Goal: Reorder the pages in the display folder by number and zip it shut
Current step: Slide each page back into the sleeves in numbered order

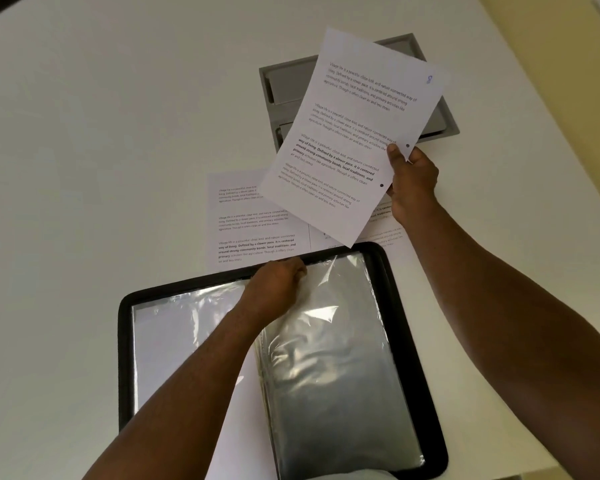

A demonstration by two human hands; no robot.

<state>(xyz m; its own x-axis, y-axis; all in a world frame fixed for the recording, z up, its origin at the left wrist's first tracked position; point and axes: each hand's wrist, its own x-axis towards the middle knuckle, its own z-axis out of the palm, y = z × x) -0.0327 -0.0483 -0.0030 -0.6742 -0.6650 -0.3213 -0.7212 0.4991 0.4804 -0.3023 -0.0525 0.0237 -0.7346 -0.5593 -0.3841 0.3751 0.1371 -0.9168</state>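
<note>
On the left we see the display folder [409, 341] lying open on the white surface [101, 150], black zip border all round, its left sleeve showing a pale sheet and its right sleeve [326, 358] shiny and seemingly empty. Our left hand [278, 282] sits at the top edge of that right sleeve, fingers curled on the plastic as if pinching its mouth open. Just beyond the folder, loose printed pages [253, 216] lie flat, partly tucked under its top edge. Further right our right hand [411, 183] grips one page [354, 133] by its punched edge, thumb on the front, holding it tilted in the air above the loose pages; a blue number shows at its far corner, probably an 8, though we cannot read it surely. Behind it a grey recessed panel [271, 84] is set in the surface.

We judge the risks so: misreading that faint number would put the page in the wrong sleeve; the thin plastic may buckle and crease the page's leading corner; and a page left under the folder's rim could catch in the zip later
</note>
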